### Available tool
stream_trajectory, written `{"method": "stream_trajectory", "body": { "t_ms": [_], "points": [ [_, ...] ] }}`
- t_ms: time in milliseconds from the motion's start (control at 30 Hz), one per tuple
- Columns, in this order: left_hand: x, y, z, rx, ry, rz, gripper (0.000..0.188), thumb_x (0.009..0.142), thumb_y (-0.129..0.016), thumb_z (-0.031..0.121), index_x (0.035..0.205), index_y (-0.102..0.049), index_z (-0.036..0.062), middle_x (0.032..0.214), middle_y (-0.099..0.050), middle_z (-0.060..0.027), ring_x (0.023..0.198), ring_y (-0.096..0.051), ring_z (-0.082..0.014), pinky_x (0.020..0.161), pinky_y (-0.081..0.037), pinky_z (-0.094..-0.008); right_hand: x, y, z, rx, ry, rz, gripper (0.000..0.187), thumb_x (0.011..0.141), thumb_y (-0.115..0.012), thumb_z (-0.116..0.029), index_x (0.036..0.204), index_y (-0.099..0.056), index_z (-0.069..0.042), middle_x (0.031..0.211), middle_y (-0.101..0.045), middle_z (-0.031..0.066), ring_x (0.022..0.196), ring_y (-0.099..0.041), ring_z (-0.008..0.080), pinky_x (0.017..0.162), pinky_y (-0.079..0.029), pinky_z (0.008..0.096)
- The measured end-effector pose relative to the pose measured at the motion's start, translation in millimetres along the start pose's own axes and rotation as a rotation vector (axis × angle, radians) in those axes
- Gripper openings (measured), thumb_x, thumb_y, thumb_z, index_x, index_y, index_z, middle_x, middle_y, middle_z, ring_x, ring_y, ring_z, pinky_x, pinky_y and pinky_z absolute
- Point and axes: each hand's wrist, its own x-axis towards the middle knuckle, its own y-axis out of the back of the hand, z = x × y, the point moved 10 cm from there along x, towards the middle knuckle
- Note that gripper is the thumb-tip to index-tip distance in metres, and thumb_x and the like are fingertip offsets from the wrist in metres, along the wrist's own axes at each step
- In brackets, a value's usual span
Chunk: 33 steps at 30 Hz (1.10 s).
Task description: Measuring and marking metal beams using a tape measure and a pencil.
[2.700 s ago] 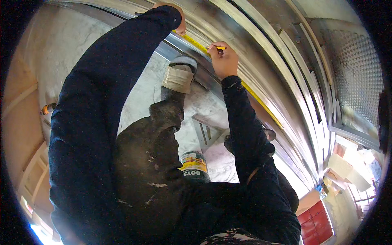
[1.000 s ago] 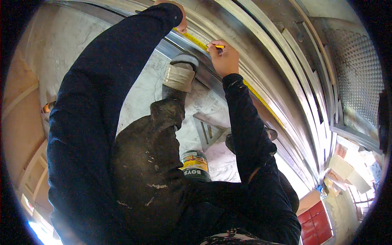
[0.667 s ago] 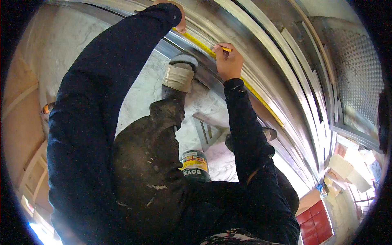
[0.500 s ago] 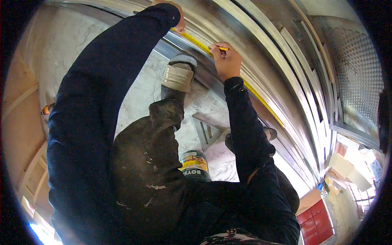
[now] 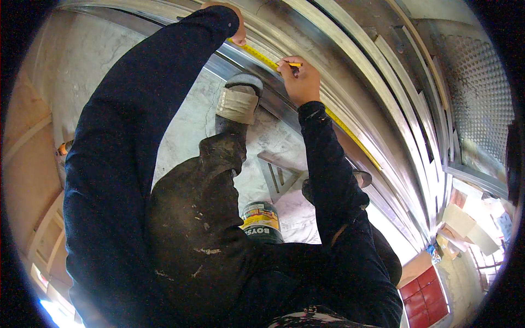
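Note:
A yellow tape measure blade (image 5: pixel 350 132) lies stretched along pale, long metal profiles (image 5: pixel 383 150) in front of me. My left hand (image 5: pixel 236 23), partly hidden by its dark sleeve, is closed at the far left part of the blade, fingertips against it. My right hand (image 5: pixel 304 82) pinches a short yellow pencil (image 5: pixel 295 64) between thumb and fingers. Its fingertips touch or nearly touch the blade's edge; the pencil's tip is hidden, so I cannot tell whether it meets the metal.
A triangular metal set square (image 5: pixel 271 169) lies on the concrete floor between my legs. Beside it stands a dark paint bucket (image 5: pixel 261 221) with a yellow label. My sandalled foot (image 5: pixel 240 98) is near the profiles. A perforated metal sheet (image 5: pixel 476 93) and cardboard (image 5: pixel 458 220) lie to the right.
My right hand has slid slightly left along the tape with the pencil. The left hand has barely moved, and the tape lies in the same place.

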Motion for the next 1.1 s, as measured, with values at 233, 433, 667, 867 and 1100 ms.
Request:
{"method": "stream_trajectory", "body": {
  "t_ms": [233,433,667,867,1100],
  "points": [
    [-8.5,0.4,-0.2,-0.013,-0.058,-0.005,0.066,0.07,-0.075,0.061,0.115,-0.07,0.0118,0.119,-0.067,-0.0102,0.112,-0.063,-0.0285,0.095,-0.049,-0.0475,5.8,5.4,-34.3,-0.296,0.173,0.003,0.017,0.085,-0.068,-0.024,0.089,-0.07,-0.007,0.083,-0.072,0.0117,0.072,-0.068,0.0279,0.068,-0.053,0.036],
    [-11.4,6.3,4.1,0.002,-0.018,0.013,0.068,0.071,-0.074,0.061,0.117,-0.069,0.0116,0.122,-0.066,-0.0106,0.114,-0.062,-0.0286,0.097,-0.048,-0.0478,0.4,20.0,-34.8,-0.134,0.152,0.196,0.015,0.085,-0.069,-0.022,0.088,-0.07,-0.007,0.083,-0.071,0.0128,0.072,-0.068,0.0269,0.067,-0.053,0.0349],
    [-9.2,4.1,7.8,0.03,-0.037,0.002,0.07,0.073,-0.071,0.062,0.123,-0.067,0.0133,0.129,-0.062,-0.0125,0.121,-0.058,-0.0308,0.101,-0.044,-0.0502,-1.0,5.6,1.6,0.014,-0.03,0.068,0.018,0.083,-0.071,-0.024,0.087,-0.071,-0.006,0.079,-0.072,0.0117,0.068,-0.067,0.0231,0.065,-0.053,0.0335],
    [-11.9,3.6,4.1,0.021,-0.023,0.007,0.069,0.073,-0.071,0.062,0.123,-0.067,0.0132,0.129,-0.062,-0.0122,0.121,-0.057,-0.0318,0.101,-0.043,-0.0517,-1.6,2.5,1.8,-0.019,-0.03,0.06,0.018,0.083,-0.069,-0.024,0.087,-0.071,-0.006,0.079,-0.071,0.0118,0.069,-0.068,0.0225,0.065,-0.053,0.0331],
    [-15.9,5.0,4.2,0.01,-0.021,-0.003,0.067,0.075,-0.07,0.061,0.122,-0.067,0.0135,0.129,-0.062,-0.0121,0.12,-0.058,-0.0298,0.1,-0.045,-0.0488,-1.8,2.5,-13.4,-0.066,-0.022,0.025,0.019,0.083,-0.068,-0.025,0.087,-0.071,-0.007,0.081,-0.072,0.0121,0.071,-0.069,0.0237,0.066,-0.053,0.0337]
  ]
}}
